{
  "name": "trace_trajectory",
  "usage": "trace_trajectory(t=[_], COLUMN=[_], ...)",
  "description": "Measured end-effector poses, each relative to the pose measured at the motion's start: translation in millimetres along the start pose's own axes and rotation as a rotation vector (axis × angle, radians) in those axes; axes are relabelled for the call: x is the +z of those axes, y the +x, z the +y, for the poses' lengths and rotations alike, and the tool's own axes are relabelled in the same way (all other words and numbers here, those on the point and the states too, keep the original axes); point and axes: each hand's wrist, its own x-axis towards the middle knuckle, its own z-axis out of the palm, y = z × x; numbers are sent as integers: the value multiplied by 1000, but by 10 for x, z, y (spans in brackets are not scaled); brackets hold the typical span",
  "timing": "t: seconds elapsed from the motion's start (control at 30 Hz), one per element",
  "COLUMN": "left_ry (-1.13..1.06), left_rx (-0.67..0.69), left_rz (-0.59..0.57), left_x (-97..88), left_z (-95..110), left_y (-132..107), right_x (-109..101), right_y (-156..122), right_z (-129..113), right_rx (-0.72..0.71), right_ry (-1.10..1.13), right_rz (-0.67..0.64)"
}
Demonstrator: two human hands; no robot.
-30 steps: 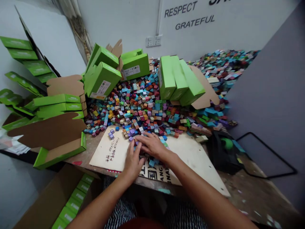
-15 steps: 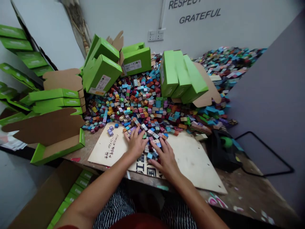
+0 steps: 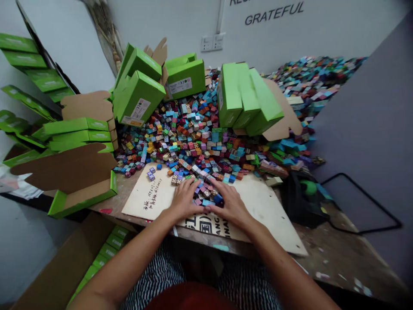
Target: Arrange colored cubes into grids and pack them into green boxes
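Observation:
Side by side on a cardboard sheet, my left hand and my right hand curve around a cluster of small colored blocks. Their thumbs nearly meet on the near side of the cluster. Fingers on both hands are apart and touch blocks at the edges; neither hand is closed around one. Behind them, the cluster runs into a large pile of mixed patterned blocks. A few purple blocks lie apart on the sheet, left of my left hand.
Green boxes stand on the pile at left, and more green boxes stand at right. An open green box lies at the table's left edge. A black device sits at right. Below left, a carton holds green boxes.
My hands have drawn around the cluster, thumbs coming together on its near side. The blocks between them are gathered closer. The view has shifted slightly.

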Motion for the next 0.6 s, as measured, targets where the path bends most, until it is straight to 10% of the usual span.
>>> trace_trajectory(t=[0.33,0.6], left_ry=[87,-50], left_rx=[98,132], left_rz=[-42,-65], left_x=[-12,110], left_z=[-16,206], left_y=[197,-197], right_x=[108,-108], right_y=[219,-303], right_z=[-271,235], right_rx=[52,2], right_ry=[-365,-28], right_rz=[54,4])
